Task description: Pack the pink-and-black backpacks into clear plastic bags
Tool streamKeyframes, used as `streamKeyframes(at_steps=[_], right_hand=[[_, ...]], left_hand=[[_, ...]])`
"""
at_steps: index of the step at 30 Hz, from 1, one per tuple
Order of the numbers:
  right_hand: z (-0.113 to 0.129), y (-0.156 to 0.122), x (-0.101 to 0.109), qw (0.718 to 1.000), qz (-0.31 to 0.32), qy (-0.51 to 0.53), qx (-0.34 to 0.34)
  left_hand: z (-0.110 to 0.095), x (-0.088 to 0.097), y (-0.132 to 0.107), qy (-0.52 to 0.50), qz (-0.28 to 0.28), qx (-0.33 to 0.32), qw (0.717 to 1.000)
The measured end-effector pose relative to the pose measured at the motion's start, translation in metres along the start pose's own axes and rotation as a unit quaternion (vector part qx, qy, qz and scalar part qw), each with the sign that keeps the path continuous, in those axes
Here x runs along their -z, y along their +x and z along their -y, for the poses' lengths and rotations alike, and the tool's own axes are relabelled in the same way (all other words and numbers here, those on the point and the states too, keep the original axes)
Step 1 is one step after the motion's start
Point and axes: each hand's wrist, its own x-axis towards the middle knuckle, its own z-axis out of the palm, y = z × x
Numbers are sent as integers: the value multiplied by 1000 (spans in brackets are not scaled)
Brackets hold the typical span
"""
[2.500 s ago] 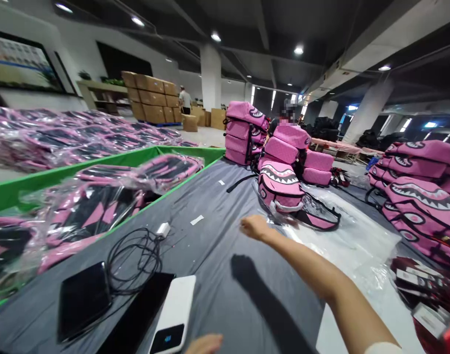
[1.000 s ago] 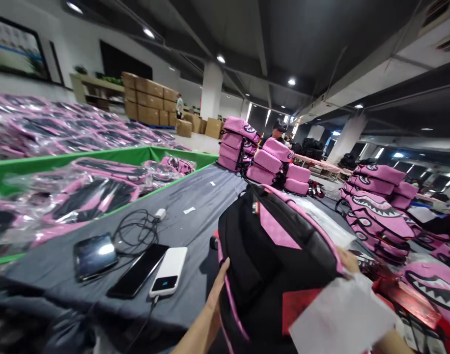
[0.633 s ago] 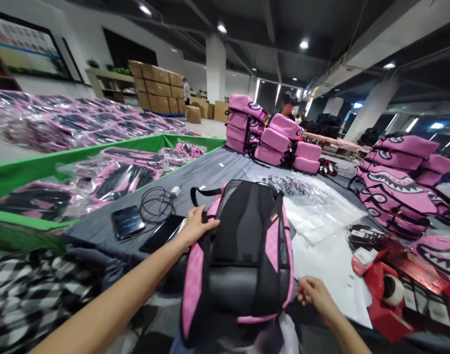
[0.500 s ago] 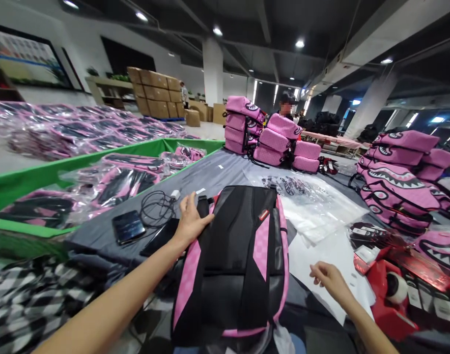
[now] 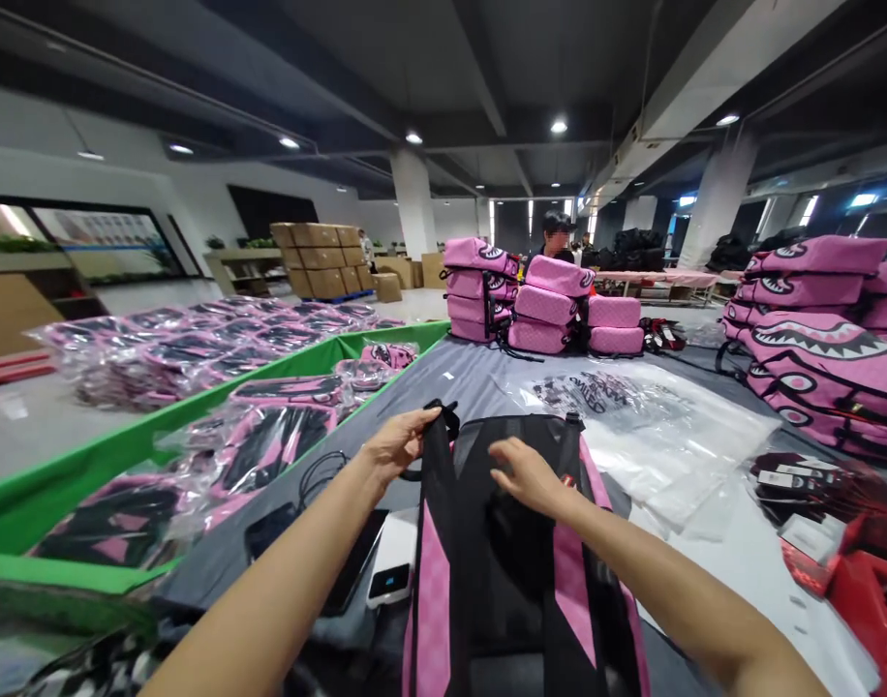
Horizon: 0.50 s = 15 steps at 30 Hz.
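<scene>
A pink and black backpack (image 5: 487,571) lies back-side up on the grey table (image 5: 458,373) right in front of me. My left hand (image 5: 396,445) is closed on a black shoulder strap (image 5: 438,455) near the bag's top left corner. My right hand (image 5: 523,474) rests on the black back panel near the top, fingers curled down onto it, and I cannot see anything in it.
Phones and a white power bank (image 5: 392,571) with cables lie left of the bag. A green bin (image 5: 124,455) holds bagged backpacks. Clear plastic bags (image 5: 654,426) spread to the right. Stacked pink shark backpacks (image 5: 813,348) stand right and far ahead, where a person (image 5: 558,234) stands.
The backpack came from upright in my hands to flat on the table. My left hand moved up onto the strap, and my right hand moved from the table's right side onto the back panel.
</scene>
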Motion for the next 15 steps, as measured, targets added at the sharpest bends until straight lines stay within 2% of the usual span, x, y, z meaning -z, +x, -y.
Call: streamKeyframes(at_steps=[3, 6, 8, 10, 12, 15], right_hand=[[-2, 64, -25, 993, -55, 103, 14], [5, 103, -40, 971, -61, 223, 63], [13, 107, -43, 954, -43, 287, 79], [22, 99, -38, 931, -43, 357, 67], [32, 84, -26, 891, -41, 452, 18], [49, 69, -3, 828, 8, 549, -111]], left_hand=[[-5, 2, -20, 28, 46, 14, 998], [-16, 3, -37, 46, 87, -15, 995], [-24, 4, -45, 63, 95, -43, 993], [-30, 5, -51, 81, 99, -57, 990], [-31, 3, -55, 94, 102, -63, 988], [-27, -5, -59, 121, 85, -88, 985]])
